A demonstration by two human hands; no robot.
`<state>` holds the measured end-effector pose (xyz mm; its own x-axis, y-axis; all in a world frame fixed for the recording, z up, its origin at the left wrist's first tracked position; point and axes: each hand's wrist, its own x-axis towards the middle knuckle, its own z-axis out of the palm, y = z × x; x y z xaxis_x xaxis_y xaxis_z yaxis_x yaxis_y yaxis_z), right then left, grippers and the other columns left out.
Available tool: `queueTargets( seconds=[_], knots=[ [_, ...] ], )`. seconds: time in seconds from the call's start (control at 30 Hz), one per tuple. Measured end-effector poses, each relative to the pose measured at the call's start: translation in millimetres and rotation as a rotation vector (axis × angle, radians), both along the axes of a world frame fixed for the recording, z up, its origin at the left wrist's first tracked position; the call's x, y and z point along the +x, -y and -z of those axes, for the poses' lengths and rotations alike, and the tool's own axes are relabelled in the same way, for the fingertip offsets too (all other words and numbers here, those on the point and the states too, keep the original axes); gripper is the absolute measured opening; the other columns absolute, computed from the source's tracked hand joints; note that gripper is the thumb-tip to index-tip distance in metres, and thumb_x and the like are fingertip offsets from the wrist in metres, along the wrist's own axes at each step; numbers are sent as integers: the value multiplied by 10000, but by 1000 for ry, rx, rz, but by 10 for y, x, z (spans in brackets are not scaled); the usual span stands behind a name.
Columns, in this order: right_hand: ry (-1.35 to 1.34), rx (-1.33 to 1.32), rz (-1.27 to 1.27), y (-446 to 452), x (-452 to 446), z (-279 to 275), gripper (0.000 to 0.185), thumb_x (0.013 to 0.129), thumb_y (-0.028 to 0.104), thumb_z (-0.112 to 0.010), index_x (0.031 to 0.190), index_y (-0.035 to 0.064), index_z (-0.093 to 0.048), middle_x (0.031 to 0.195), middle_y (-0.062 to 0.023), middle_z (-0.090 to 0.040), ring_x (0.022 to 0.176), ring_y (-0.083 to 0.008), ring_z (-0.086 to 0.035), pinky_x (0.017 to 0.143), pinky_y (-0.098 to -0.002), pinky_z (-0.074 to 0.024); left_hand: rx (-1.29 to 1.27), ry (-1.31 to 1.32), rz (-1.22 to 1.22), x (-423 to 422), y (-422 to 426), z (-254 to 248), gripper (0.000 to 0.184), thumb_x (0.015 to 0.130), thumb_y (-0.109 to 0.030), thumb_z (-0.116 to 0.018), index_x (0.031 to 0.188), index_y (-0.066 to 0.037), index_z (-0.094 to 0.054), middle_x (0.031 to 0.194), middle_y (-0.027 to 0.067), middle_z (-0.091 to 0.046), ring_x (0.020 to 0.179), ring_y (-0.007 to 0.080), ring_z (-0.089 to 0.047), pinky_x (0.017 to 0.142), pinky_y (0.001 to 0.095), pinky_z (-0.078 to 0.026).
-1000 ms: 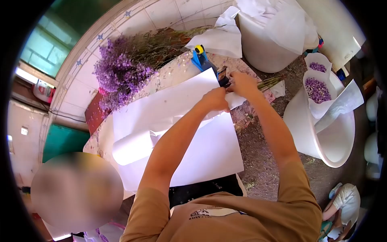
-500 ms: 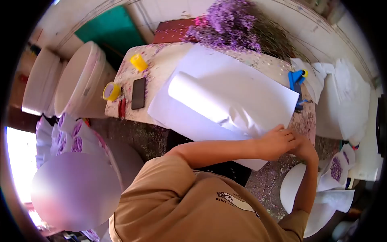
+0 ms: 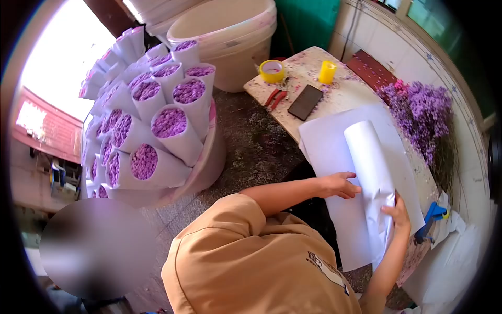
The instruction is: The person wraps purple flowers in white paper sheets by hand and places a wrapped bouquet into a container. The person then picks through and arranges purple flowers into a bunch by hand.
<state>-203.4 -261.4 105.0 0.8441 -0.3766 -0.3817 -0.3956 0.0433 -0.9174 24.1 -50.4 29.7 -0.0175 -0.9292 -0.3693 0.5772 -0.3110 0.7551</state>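
Observation:
A white paper roll (image 3: 367, 152), wrapped into a long cone-like bundle, lies on flat white paper sheets (image 3: 329, 141) on the table. Whatever the roll may contain is hidden. My right hand (image 3: 399, 214) grips its creased lower part from the right side, thumb on top and fingers mostly out of sight. On the other side of the roll, my left hand (image 3: 341, 185) is open, its fingers stretched out over the sheets with the tips close to the roll; I cannot tell if they touch it.
Yellow tape rolls (image 3: 272, 70), red-handled pliers (image 3: 275, 98) and a phone (image 3: 305, 102) lie on the table (image 3: 282, 112). A blue tape dispenser (image 3: 432, 217) is at the right, purple flowers (image 3: 423, 112) behind. Several paper-wrapped purple bouquets (image 3: 170, 123) fill a tub (image 3: 213, 152) at left.
My view has turned left, bringing the tub of bouquets into sight. My hands, together by the roll's lower end before, are now apart: the right grips the roll, the left is opened beside it.

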Motion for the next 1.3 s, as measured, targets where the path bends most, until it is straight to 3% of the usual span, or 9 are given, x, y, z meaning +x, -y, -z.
queueTargets(
  seconds=[0.17,0.27,0.37,0.43,0.57,0.73,0.8,1.07,1.3],
  knots=[
    [42,-92,-1,-645,-482,-121,1111,603,310,-903,1510,-34,-361,1408,-152,-529,1306,-278,-510,1104,-385,-397,-199,-241,-73,-408,-32,-336,1137,721,-456,-907,1572,-126,-228,1466,153,-419,1371,345,-396,1094,558,-389],
    [219,-74,192,-1149,-911,-412,1356,561,531,-948,1564,-35,-232,1514,-177,-416,1397,-306,-430,1139,-417,-350,-311,-269,-30,-825,-40,-525,1167,683,-365,-941,1562,-85,-226,1453,137,-447,1358,304,-422,1101,505,-398],
    [154,-143,494,-1620,-1288,-469,1170,577,354,-960,1500,-2,-336,1395,-137,-510,1289,-264,-503,1086,-417,-396,-389,-267,185,-1312,-79,-589,1149,664,-227,-954,1546,-30,-245,1439,125,-471,1321,275,-476,1114,434,-398],
    [183,-300,533,-1849,-1608,-300,1088,579,252,-967,1474,19,-393,1360,-110,-542,1268,-236,-506,1069,-397,-401,-338,-59,451,-1440,-161,-548,1248,636,-263,-956,1557,-14,-151,1519,189,-345,1430,315,-327,1202,436,-261],
    [-26,-565,736,-2327,-1731,-267,1248,453,263,-1012,1493,-6,-375,1406,-155,-546,1325,-274,-503,1114,-419,-403,-391,108,533,-1608,-341,-502,1213,609,-189,-977,1533,6,-216,1501,171,-408,1414,293,-376,1189,419,-283],
    [-121,-473,711,-2740,-1924,60,1321,478,332,-1014,1526,18,-275,1481,-173,-444,1385,-304,-439,1157,-437,-349,-368,156,758,-1697,-439,-659,788,675,-132,-933,1358,-50,-548,1364,122,-581,1286,243,-535,1104,398,-410],
    [-160,-477,681,-2788,-1935,49,1318,471,346,-1017,1515,15,-284,1475,-177,-443,1382,-313,-439,1161,-445,-345,-639,318,731,-1776,-471,-589,669,722,-135,-897,1316,-59,-600,1319,127,-617,1230,254,-585,1071,406,-450],
    [-57,-371,805,-2889,-1923,7,1168,501,371,-1006,1450,35,-415,1399,-169,-550,1307,-306,-535,1116,-443,-411,-656,438,751,-1487,-441,-767,784,843,-56,-760,1505,16,-348,1513,213,-419,1417,339,-397,1182,429,-318],
    [-99,-610,687,-2877,-1844,159,1119,526,306,-999,1454,32,-436,1392,-163,-578,1283,-292,-574,1083,-434,-444,-765,564,326,-1008,-215,-1464,305,905,105,-620,1181,-15,-667,1205,119,-666,1033,188,-653,849,329,-539]
  ],
)
